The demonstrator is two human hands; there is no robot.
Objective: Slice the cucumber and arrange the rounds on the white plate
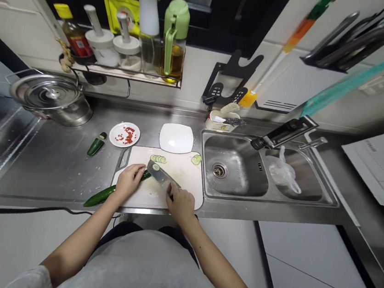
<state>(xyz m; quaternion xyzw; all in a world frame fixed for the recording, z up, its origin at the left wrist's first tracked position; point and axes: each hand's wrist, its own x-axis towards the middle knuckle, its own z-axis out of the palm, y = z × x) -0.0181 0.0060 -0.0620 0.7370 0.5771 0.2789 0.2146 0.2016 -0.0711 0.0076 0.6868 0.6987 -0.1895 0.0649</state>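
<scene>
My left hand [130,181] is closed around a long green cucumber [100,197] that lies slantwise over the white cutting board [158,197]. Its near end sticks out past the board's left side. In my right hand [181,203] is a kitchen knife [161,175], its blade at the cucumber's cut end. A pale round slice clings to the blade. Beyond the knife, a row of cucumber slices [158,159] overlaps on the board. A few more slices [196,159] sit near the board's far right corner.
Behind the board stand a white square plate [176,138] and a round plate [124,135] with chopped red bits. A cucumber piece [96,146] lies left. The double sink [238,167] adjoins on the right, holding a plastic bag [284,173]. A lidded steel pot [53,100] is at far left.
</scene>
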